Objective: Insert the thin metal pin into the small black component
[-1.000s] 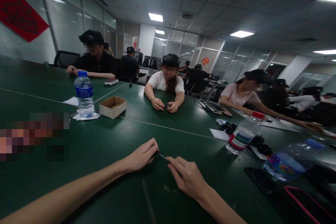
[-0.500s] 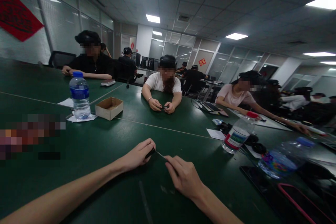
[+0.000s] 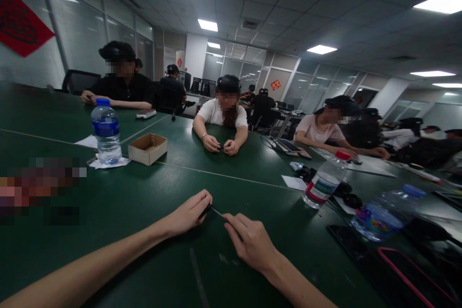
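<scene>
Head view: left hand [image 3: 188, 214] closed round small black item [image 3: 207, 210] — right hand [image 3: 252, 242] pinching thin rod [image 3: 217, 211]; both toward near edge of desk [image 3: 155, 279].

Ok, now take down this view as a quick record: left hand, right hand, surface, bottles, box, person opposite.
Left hand: gripping a small black item, mostly hidden
Right hand: pinching the end of a thin shaft that runs to the black item
Surface: green table
Bottles: two blue-capped, one red-capped
Box: open-topped cardboard, contents unclear
Person opposite: white shirt, both hands at a small dark object
</scene>
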The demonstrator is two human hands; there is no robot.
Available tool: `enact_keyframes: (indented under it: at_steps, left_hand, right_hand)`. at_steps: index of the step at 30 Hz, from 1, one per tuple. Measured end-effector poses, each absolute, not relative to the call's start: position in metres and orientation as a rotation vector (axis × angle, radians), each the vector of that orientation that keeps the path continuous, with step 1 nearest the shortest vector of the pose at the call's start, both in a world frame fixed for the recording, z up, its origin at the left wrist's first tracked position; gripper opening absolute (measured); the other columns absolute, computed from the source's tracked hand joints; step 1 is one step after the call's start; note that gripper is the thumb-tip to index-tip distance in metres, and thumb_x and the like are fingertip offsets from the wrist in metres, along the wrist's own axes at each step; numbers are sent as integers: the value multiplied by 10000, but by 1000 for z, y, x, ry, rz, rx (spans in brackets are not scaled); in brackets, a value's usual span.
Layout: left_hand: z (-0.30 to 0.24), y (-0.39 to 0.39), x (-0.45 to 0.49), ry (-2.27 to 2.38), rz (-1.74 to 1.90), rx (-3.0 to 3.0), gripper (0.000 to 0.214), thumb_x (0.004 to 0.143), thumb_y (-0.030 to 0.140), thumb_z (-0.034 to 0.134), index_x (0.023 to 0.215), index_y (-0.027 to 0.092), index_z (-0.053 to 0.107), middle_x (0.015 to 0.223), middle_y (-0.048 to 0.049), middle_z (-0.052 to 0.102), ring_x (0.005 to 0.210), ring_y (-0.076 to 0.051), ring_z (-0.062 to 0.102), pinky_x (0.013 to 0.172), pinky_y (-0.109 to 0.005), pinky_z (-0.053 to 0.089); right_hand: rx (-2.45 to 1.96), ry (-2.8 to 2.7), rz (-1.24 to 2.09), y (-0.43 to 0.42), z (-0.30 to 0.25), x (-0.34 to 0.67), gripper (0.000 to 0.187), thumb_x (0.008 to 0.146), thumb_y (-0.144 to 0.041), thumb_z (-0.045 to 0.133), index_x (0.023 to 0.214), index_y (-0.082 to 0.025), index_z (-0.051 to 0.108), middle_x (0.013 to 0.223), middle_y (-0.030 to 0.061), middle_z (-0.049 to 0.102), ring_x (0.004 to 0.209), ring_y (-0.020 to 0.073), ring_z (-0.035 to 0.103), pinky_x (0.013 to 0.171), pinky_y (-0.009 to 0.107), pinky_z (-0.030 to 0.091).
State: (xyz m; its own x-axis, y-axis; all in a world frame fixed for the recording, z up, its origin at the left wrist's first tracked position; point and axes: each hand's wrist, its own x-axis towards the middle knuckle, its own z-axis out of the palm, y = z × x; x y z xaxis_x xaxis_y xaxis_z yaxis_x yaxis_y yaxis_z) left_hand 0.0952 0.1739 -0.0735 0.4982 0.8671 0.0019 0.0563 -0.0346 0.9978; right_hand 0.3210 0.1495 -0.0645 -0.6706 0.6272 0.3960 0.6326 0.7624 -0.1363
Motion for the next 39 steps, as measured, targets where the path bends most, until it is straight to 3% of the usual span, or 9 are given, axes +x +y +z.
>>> enact_keyframes:
  at_steps: [10,17,26,35,39]
  left_hand:
    - [-68,169,95,843,816,1586,404,919,560,269,887,189,425,601,57,346,503,-88,307,461,-191,253]
    - [-72,168,98,872,860,1663,369,927,537,278,895,190,399,622,56,383,544,-94,356,521,-203,319]
    - [-71,171,92,763,714,1489,338,898,535,381,856,201,361,580,74,347,456,-71,297,412,-182,191]
    - [-68,175,86,633,567,1365,344,867,529,475,850,201,375,532,93,312,404,-52,263,395,-162,183]
    - [-60,171,92,624,477,1454,364,852,535,501,840,180,423,584,69,369,426,-51,313,388,-169,192]
  right_hand:
    - [-916,-2545,-71,150,-64,323,299,966,-255,392,1181,-144,569,868,64,629,678,106,586,569,192,459]
    - [-947,-2562,-339,143,-64,321,313,956,-221,408,1214,-132,563,874,77,636,607,87,569,469,174,391]
    - [-870,-2595,-397,137,-61,320,304,935,-194,414,1187,-130,572,842,75,642,616,110,582,451,208,365]
    - [-786,-2598,-372,138,-63,326,298,930,-208,420,1181,-148,569,840,64,650,634,112,592,468,219,360]
    - [-659,-2644,-385,135,-58,318,256,917,-207,437,1116,-159,591,767,40,630,578,99,561,438,217,328]
